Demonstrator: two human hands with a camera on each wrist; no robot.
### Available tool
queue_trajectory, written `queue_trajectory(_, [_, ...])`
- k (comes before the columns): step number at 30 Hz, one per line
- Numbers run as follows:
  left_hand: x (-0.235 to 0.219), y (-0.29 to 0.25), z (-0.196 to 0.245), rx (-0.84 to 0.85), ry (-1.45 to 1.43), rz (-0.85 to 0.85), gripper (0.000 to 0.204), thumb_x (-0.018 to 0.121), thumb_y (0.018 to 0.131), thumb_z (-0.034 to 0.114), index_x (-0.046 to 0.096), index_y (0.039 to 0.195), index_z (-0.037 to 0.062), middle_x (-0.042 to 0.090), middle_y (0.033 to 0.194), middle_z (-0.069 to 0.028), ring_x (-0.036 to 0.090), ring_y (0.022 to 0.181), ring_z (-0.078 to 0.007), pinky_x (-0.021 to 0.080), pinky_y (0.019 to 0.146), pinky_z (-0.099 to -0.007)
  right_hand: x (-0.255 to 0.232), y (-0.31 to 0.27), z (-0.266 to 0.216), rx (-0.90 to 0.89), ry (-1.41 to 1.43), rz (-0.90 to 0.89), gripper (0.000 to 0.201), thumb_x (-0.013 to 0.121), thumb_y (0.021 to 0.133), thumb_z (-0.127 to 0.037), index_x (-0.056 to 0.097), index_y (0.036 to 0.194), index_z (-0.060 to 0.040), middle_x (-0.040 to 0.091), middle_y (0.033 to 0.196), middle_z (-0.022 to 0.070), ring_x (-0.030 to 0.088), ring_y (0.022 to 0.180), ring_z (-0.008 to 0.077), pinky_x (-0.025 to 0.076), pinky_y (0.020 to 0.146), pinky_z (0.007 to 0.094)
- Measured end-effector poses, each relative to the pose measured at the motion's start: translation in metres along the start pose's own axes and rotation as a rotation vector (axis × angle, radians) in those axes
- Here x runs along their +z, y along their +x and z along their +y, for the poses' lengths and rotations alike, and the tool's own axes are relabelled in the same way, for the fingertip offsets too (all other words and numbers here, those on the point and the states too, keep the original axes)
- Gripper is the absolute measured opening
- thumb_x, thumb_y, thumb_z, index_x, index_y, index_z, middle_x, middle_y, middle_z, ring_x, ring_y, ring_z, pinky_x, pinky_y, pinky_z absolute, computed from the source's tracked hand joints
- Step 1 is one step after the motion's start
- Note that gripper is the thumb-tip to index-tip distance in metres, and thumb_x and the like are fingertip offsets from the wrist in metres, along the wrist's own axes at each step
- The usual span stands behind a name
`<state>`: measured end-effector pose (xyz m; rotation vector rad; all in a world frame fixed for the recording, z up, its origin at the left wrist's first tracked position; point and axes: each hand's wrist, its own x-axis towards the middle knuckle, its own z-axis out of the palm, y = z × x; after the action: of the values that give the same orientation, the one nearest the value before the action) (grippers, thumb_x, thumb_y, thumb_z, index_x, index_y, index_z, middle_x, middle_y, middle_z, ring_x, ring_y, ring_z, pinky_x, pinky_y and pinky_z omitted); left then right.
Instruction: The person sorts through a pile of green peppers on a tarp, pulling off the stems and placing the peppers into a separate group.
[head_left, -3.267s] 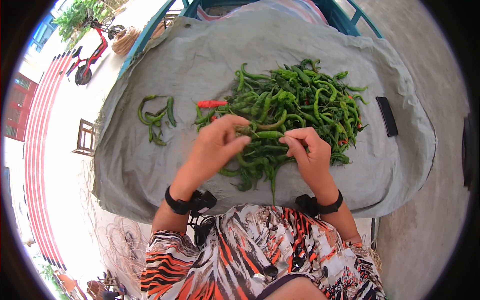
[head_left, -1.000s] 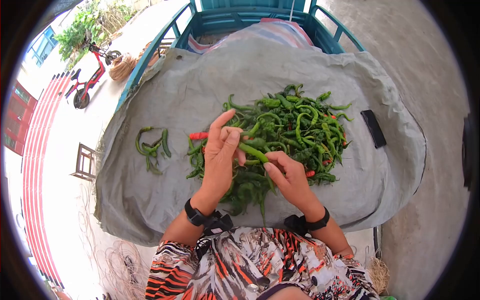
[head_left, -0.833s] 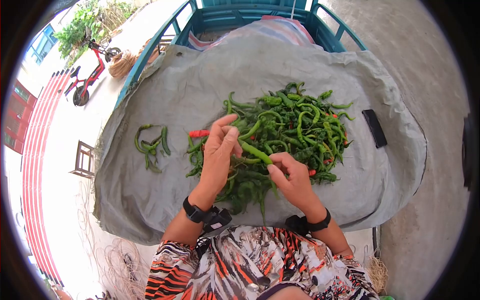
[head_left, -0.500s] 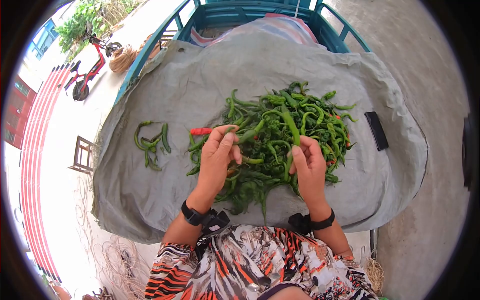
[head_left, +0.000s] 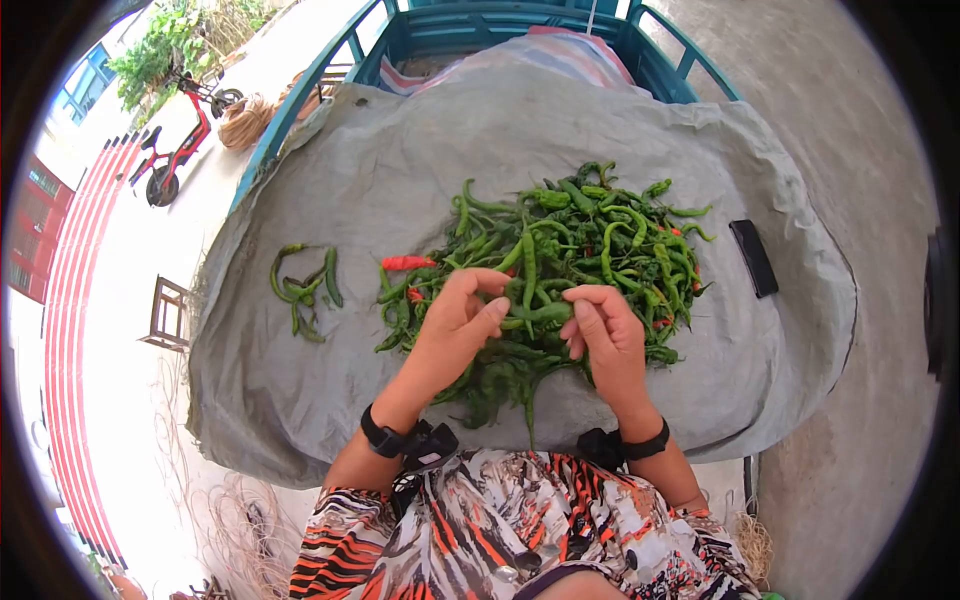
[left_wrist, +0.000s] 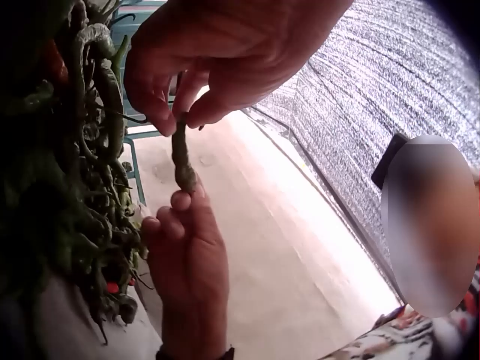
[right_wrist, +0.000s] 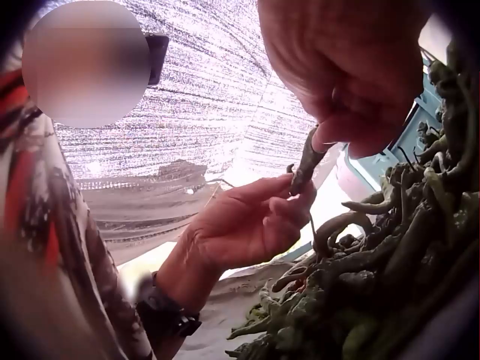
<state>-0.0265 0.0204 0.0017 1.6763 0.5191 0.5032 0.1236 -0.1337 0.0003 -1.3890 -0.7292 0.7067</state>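
Observation:
A short green chili pepper (head_left: 542, 313) is stretched between my two hands, over the near side of a big pile of chili peppers (head_left: 640, 235). My left hand (head_left: 458, 325) pinches one end with thumb and fingertips. At the other end, my right hand (head_left: 612, 345) grips it between thumb and forefinger. In the left wrist view the same pepper (left_wrist: 181, 157) hangs between the fingertips of both hands. The right wrist view has the pepper (right_wrist: 307, 161) tilted, its middle exposed. Most of the pile is green, with a red pepper (head_left: 408, 263) at its left edge.
A few green peppers (head_left: 298, 290) lie apart on the left of the grey cloth (head_left: 350, 170). A black phone (head_left: 753, 259) lies on the right. The cloth spreads over a teal cart (head_left: 480, 22). A wooden stool (head_left: 168, 313) and red scooter (head_left: 185, 145) stand left.
Half a second ago my right hand held a long light green pepper upright; it has let that go. My hands have come together, and both now hold the short green pepper.

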Motion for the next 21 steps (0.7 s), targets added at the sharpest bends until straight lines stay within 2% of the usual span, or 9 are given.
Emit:
queue_trajectory(1, [0.001,0.002,-0.002,0.094,0.174,0.065,0.030,0.062,0.097,0.016,0.055,0.124,0.0036,0.058,0.099,-0.0021,0.056,0.073,-0.0083,0.045,0.064,-0.0238,-0.002,0.000,0.000,-0.022,0.013,0.037,0.018,0.052,0.104,-0.015,0.062,0.115,-0.0056,0.063,0.077,0.0007,0.051,0.060,0.0038,0.041,0.055,0.0195])
queue_trajectory(4, [0.003,0.013,0.009,0.120,0.489,0.094,0.032,0.066,0.090,0.012,0.056,0.120,0.0027,0.056,0.112,-0.0116,0.062,0.071,-0.0223,0.052,0.065,-0.0338,-0.006,0.001,-0.001,-0.096,0.033,0.142,0.018,0.050,0.104,-0.014,0.061,0.116,-0.0059,0.064,0.079,0.0008,0.049,0.059,0.0031,0.040,0.055,0.0187])
queue_trajectory(7, [0.010,0.031,-0.016,0.291,0.790,0.181,0.032,0.065,0.089,0.013,0.057,0.119,0.0045,0.057,0.117,-0.0154,0.066,0.080,-0.0325,0.053,0.068,-0.0422,-0.004,0.003,-0.003,-0.097,0.030,0.151,0.021,0.053,0.102,-0.014,0.059,0.121,-0.0050,0.066,0.088,0.0035,0.050,0.062,0.0035,0.043,0.057,0.0194])
queue_trajectory(8, [0.014,0.035,-0.021,0.238,0.795,0.179,0.032,0.064,0.089,0.014,0.057,0.119,0.0054,0.060,0.113,-0.0159,0.066,0.087,-0.0370,0.053,0.071,-0.0477,-0.001,0.004,-0.004,-0.090,0.019,0.082,0.023,0.054,0.101,-0.013,0.059,0.122,-0.0049,0.066,0.093,0.0046,0.051,0.062,0.0046,0.044,0.058,0.0202])
queue_trajectory(11, [0.015,0.046,-0.025,0.125,0.975,0.135,0.029,0.063,0.090,0.014,0.059,0.118,0.0072,0.064,0.105,-0.0141,0.066,0.087,-0.0355,0.054,0.072,-0.0457,0.002,0.003,-0.006,-0.127,-0.139,-0.076,0.028,0.059,0.098,-0.012,0.060,0.125,-0.0048,0.065,0.106,0.0075,0.054,0.064,0.0080,0.047,0.061,0.0225])
queue_trajectory(14, [0.014,0.038,-0.006,0.199,0.857,0.404,0.026,0.063,0.091,0.010,0.061,0.116,0.0055,0.065,0.103,-0.0158,0.066,0.086,-0.0363,0.052,0.073,-0.0424,-0.010,0.004,0.005,-0.246,-0.458,-0.154,0.025,0.060,0.096,-0.006,0.061,0.121,-0.0019,0.061,0.111,0.0053,0.058,0.069,0.0074,0.049,0.061,0.0229])
queue_trajectory(17, [0.004,0.028,0.012,0.332,0.737,0.554,0.024,0.062,0.092,0.010,0.061,0.116,0.0080,0.065,0.100,-0.0123,0.065,0.083,-0.0344,0.052,0.068,-0.0401,-0.011,0.003,0.012,-0.150,-0.276,-0.133,0.021,0.060,0.097,-0.008,0.063,0.117,-0.0022,0.061,0.107,0.0052,0.058,0.068,0.0074,0.047,0.059,0.0223])
queue_trajectory(18, [0.001,0.025,0.017,0.457,0.735,0.583,0.025,0.062,0.092,0.008,0.061,0.117,0.0076,0.065,0.100,-0.0137,0.066,0.082,-0.0321,0.052,0.068,-0.0391,-0.010,0.004,0.011,-0.090,-0.239,-0.132,0.021,0.060,0.097,-0.009,0.063,0.117,-0.0028,0.061,0.106,0.0052,0.058,0.067,0.0075,0.047,0.059,0.0221])
queue_trajectory(21, [0.002,0.009,0.027,0.363,0.537,0.542,0.027,0.062,0.093,0.008,0.061,0.120,0.0079,0.066,0.102,-0.0164,0.068,0.085,-0.0281,0.053,0.070,-0.0378,-0.009,0.005,-0.001,0.103,-0.150,-0.155,0.020,0.059,0.099,-0.012,0.064,0.117,-0.0052,0.062,0.102,0.0054,0.059,0.068,0.0076,0.049,0.061,0.0213])
